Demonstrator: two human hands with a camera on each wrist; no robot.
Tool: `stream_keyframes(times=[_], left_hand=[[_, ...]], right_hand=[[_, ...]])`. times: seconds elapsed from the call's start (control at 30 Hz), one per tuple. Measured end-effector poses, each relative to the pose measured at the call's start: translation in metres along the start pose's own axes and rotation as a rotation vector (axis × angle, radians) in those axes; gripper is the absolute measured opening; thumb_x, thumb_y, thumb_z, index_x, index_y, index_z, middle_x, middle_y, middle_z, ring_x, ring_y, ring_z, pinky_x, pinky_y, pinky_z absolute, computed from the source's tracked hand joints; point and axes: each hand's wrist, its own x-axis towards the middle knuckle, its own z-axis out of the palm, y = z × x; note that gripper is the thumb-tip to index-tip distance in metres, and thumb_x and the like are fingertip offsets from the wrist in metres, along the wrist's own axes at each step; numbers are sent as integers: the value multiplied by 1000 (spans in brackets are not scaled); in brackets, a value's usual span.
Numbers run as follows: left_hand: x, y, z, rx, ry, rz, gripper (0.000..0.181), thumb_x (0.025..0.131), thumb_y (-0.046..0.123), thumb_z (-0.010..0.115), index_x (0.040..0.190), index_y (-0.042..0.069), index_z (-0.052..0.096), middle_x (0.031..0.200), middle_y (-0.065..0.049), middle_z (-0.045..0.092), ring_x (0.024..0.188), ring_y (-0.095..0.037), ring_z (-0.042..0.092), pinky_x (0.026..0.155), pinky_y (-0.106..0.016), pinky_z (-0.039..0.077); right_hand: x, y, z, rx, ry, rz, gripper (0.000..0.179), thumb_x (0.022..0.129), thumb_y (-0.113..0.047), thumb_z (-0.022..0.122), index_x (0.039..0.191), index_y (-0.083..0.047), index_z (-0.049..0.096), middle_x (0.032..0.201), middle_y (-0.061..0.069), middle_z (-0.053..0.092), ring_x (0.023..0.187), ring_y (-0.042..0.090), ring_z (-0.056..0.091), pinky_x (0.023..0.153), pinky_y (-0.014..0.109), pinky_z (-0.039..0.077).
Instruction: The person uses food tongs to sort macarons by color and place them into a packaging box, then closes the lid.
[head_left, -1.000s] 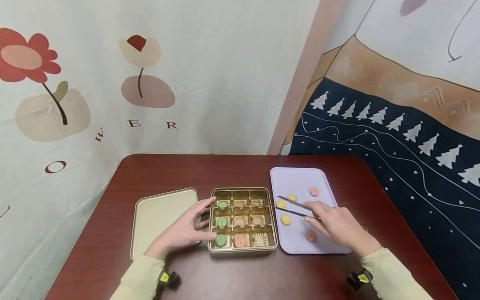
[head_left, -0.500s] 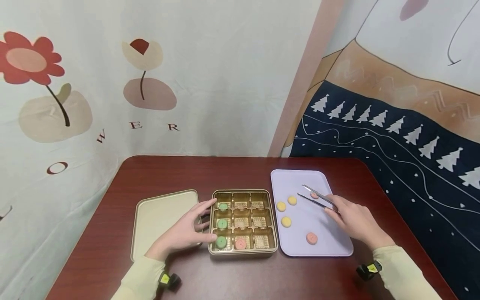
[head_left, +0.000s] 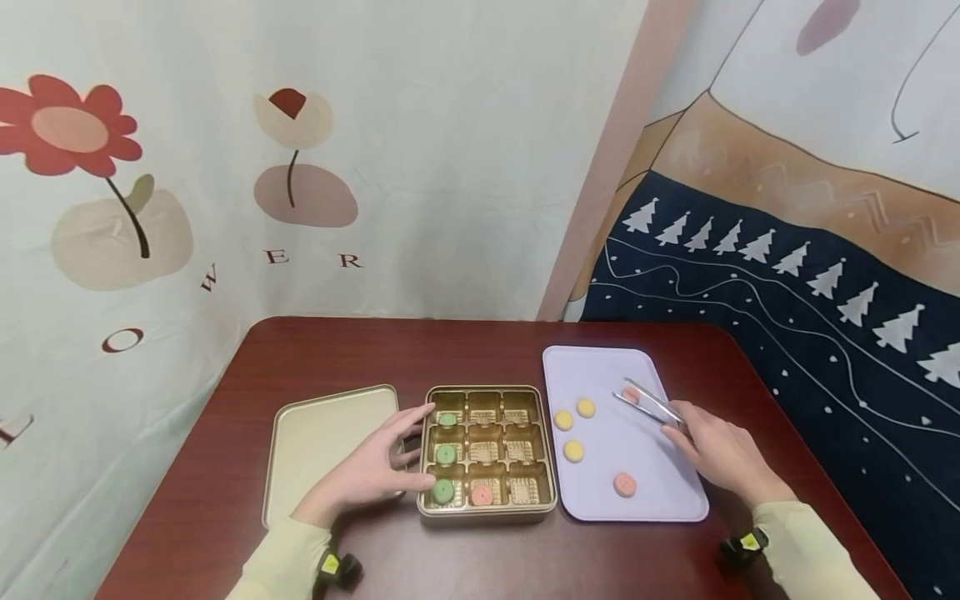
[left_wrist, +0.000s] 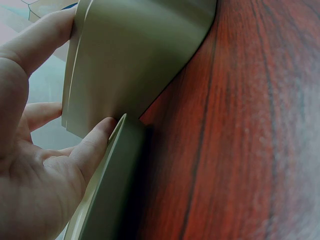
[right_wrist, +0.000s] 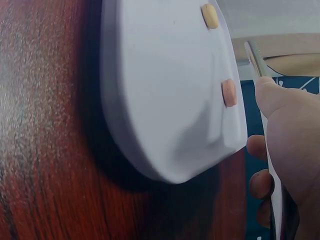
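My right hand (head_left: 723, 450) holds a pair of slim metal tongs (head_left: 664, 410) over the lilac tray (head_left: 592, 500). The tongs' tips stand on either side of a pink cookie-like disc (head_left: 631, 395) near the tray's far right. With thumb and fingers spread, my left hand (head_left: 367, 471) touches the left side of a gold tin (head_left: 487, 512); the left wrist view shows fingertips against the tin's wall (left_wrist: 135, 55). Inside the tin's divided insert, green discs (head_left: 444, 492) fill the left column, and one pink disc (head_left: 482, 495) sits in the near middle compartment.
Several yellow discs (head_left: 573, 451) lie along the tray's left half, and another pink disc (head_left: 625, 484) lies near its front. The tin's pale gold lid (head_left: 318, 442) rests on the table left of the tin, partly beneath my left hand. A printed curtain hangs behind.
My right hand has moved the tongs from the yellow discs rightward to the far pink disc, and their tips have drawn closer together around it. The left hand stays on the tin.
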Motion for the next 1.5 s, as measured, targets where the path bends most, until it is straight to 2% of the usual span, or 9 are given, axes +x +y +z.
stream_keyframes(times=[0.3, 0.57, 0.83, 1.17, 1.5], left_hand=[[-1, 3, 1, -13, -3, -10, 107, 81, 13, 91, 167, 12, 27, 169, -23, 17, 149, -52, 33, 115, -37, 49], [-2, 4, 2, -12, 5, 0, 107, 81, 12, 91, 166, 11, 28, 169, -22, 19, 149, -51, 32, 116, -38, 49], [-1, 4, 1, -10, 6, 9, 108, 80, 13, 92, 166, 10, 28, 169, -22, 20, 150, -50, 32, 116, -38, 49], [-1, 4, 1, -16, 1, 12, 109, 79, 14, 92, 166, 10, 27, 169, -23, 19, 149, -50, 32, 115, -37, 49], [0, 1, 1, -13, 3, 23, 108, 79, 14, 93, 166, 9, 28, 168, -22, 21, 149, -50, 32, 115, -36, 49]], right_hand=[[-2, 3, 4, -17, 19, -12, 50, 100, -34, 73, 138, -6, 57, 99, 4, 69, 78, 16, 57, 63, 35, 58], [0, 5, 4, -8, 12, -13, 51, 100, -34, 73, 138, -5, 57, 112, 12, 72, 82, 18, 60, 72, 47, 67], [-1, 9, 7, -5, -4, 15, 55, 101, -41, 70, 140, -6, 55, 117, 14, 72, 85, 19, 61, 73, 46, 67], [-1, 12, 9, -2, -55, 48, 59, 102, -43, 68, 144, -4, 54, 129, 21, 69, 93, 25, 64, 83, 57, 66], [2, 14, 12, -2, -61, 46, 47, 101, -38, 71, 137, -9, 58, 120, 15, 72, 86, 20, 62, 74, 51, 67]])
